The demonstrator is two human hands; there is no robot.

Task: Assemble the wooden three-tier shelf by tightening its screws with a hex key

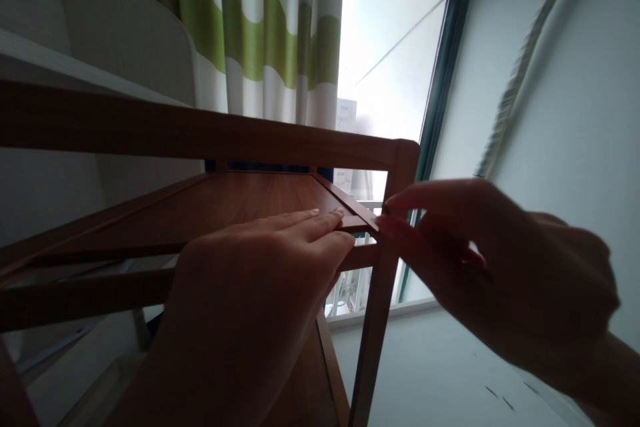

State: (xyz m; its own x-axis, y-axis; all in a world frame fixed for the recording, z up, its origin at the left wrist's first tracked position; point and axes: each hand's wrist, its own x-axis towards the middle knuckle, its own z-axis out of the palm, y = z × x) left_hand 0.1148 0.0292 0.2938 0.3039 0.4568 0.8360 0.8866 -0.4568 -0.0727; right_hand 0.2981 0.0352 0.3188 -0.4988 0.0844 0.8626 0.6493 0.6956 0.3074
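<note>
A brown wooden shelf unit (240,203) fills the left and middle of the view, seen from low down. My left hand (255,293) lies flat on the front edge of the middle shelf board, fingers stretched toward the right corner. My right hand (480,267) reaches in from the right, thumb and forefinger pinched together at the corner post (395,213) where the shelf rail meets it. Whether anything small sits between those fingertips is hidden.
A top rail (200,137) of the shelf crosses above my hands. Behind it hangs a green and white striped curtain (260,33) beside a bright window (390,67) with a dark frame. A white wall (565,113) stands at right.
</note>
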